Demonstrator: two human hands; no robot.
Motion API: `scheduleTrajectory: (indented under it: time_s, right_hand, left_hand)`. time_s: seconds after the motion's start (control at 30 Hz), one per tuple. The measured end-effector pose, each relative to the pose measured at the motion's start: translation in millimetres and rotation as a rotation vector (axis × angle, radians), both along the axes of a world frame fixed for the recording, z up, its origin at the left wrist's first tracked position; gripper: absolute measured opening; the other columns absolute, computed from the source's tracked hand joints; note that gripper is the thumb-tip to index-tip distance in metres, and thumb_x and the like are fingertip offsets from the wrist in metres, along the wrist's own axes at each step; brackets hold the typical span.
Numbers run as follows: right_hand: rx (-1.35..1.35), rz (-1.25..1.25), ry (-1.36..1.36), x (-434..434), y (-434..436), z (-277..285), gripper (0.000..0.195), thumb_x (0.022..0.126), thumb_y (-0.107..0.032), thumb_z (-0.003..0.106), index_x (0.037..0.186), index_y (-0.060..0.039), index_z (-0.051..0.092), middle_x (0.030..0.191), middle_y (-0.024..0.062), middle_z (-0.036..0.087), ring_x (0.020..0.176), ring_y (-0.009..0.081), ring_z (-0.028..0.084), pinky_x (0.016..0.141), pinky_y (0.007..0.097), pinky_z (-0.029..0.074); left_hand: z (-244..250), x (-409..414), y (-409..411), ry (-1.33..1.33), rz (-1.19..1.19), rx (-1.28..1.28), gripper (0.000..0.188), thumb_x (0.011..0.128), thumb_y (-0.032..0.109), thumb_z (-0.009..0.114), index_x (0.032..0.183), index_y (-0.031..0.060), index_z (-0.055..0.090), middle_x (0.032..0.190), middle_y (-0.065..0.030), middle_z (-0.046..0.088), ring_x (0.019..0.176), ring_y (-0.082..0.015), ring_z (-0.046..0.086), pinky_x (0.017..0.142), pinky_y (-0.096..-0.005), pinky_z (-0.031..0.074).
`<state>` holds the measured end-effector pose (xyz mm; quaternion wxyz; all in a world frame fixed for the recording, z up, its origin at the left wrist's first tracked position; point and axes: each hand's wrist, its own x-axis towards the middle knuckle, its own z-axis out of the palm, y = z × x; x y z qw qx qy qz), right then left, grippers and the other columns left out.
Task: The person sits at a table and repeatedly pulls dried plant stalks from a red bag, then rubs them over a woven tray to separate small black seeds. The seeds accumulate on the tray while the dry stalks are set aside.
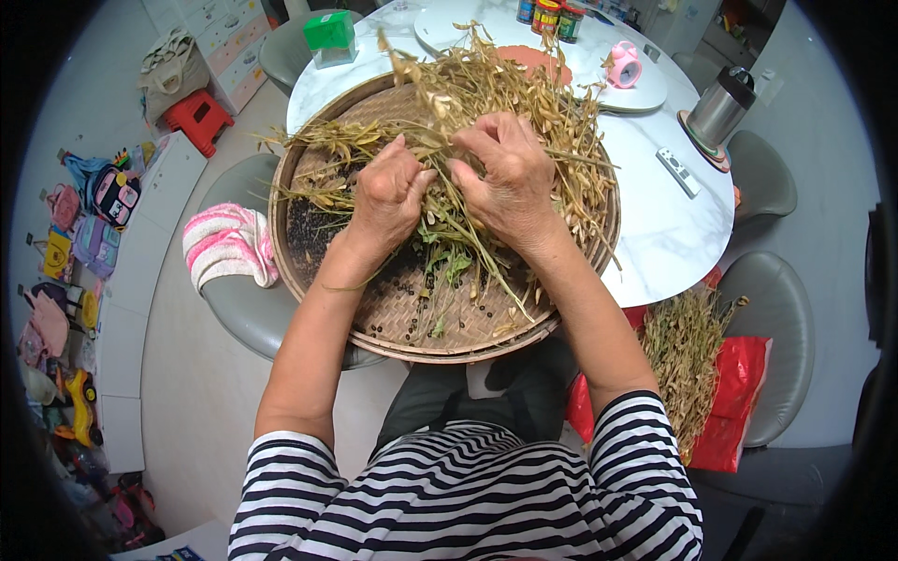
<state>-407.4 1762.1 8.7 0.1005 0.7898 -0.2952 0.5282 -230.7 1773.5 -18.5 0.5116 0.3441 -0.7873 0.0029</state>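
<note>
A round woven bamboo tray (pixel 449 356) rests at the near edge of the table in front of me. Dried bean plants with pods (pixel 582 182) are heaped over its far and right parts. Loose black beans (pixel 309 231) lie mostly at its left, with a few scattered near the front. Over the tray's middle, my left hand (pixel 390 186) pinches plant stems between thumb and curled fingers. Close on its right, my right hand (pixel 506 165) grips stems of the same tangle; its fingertips are partly hidden. Green leafy stems (pixel 449 259) hang below both hands.
The white marble-patterned table (pixel 673 238) bears a steel flask (pixel 722 105), a remote control (pixel 678 172), a pink alarm clock (pixel 624 64) and several jars (pixel 546 17). More dried plants (pixel 677 365) lie in a red bag at right. A striped towel (pixel 228 245) drapes a chair at left.
</note>
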Motion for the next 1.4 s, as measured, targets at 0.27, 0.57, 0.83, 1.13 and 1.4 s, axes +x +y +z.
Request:
scheduleTrajectory:
  time_s: [0.27, 0.57, 0.83, 1.13, 1.4]
  right_hand:
    - [0.469, 0.084, -0.146, -5.4, -12.1, -13.2, 0.018, 0.075, -0.007, 0.063, 0.09, 0.0025, 0.064, 0.068, 0.013, 0.063, 0.06, 0.0258, 0.062, 0.055, 0.0358, 0.048]
    - [0.73, 0.342, -0.427, -6.0, -1.3, -3.9, 0.027, 0.072, -0.003, 0.069, 0.097, 0.003, 0.066, 0.072, 0.0007, 0.06, 0.065, 0.006, 0.054, 0.059, 0.0211, 0.046]
    - [0.312, 0.356, -0.143, 5.2, 11.8, -5.4, 0.024, 0.07, 0.002, 0.065, 0.093, -0.0025, 0.064, 0.071, 0.0105, 0.058, 0.06, 0.019, 0.056, 0.056, 0.0305, 0.047]
    - [0.571, 0.308, -0.078, 9.6, 20.0, -3.6, 0.03, 0.069, -0.007, 0.072, 0.096, 0.0021, 0.06, 0.079, 0.0164, 0.061, 0.068, 0.0269, 0.062, 0.06, 0.0349, 0.049]
    - [0.437, 0.253, -0.079, 12.4, 13.3, -6.2, 0.012, 0.079, -0.004, 0.057, 0.088, 0.0025, 0.062, 0.074, 0.0199, 0.062, 0.066, 0.0325, 0.063, 0.059, 0.0383, 0.049]
  left_hand:
    - [2.0, -7.7, 1.6, 0.01, 0.001, -0.08, 0.012, 0.077, -0.007, 0.06, 0.075, -0.0013, 0.049, 0.068, -0.0108, 0.049, 0.066, -0.0251, 0.053, 0.095, -0.0449, 0.042]
    - [8.5, -5.6, 11.8, 0.345, 0.097, 0.159, 0.021, 0.08, 0.003, 0.065, 0.099, -0.0025, 0.062, 0.085, -0.0052, 0.057, 0.076, -0.0134, 0.057, 0.072, -0.0244, 0.047]
    - [28.2, -1.0, 12.2, 0.928, -0.114, 0.422, 0.019, 0.084, 0.007, 0.064, 0.1, -0.0043, 0.062, 0.086, -0.0028, 0.062, 0.076, -0.0069, 0.057, 0.069, -0.0193, 0.046]
    - [17.8, 9.6, 6.0, 1.114, -0.217, 0.505, 0.017, 0.077, -0.008, 0.062, 0.094, -0.0027, 0.06, 0.08, -0.0028, 0.061, 0.067, -0.0081, 0.057, 0.065, -0.02, 0.048]
    - [16.5, 10.9, 5.8, 1.108, -0.285, 0.547, 0.018, 0.077, -0.01, 0.06, 0.093, -0.0016, 0.059, 0.08, -0.0041, 0.061, 0.066, -0.0096, 0.059, 0.062, -0.0208, 0.05]
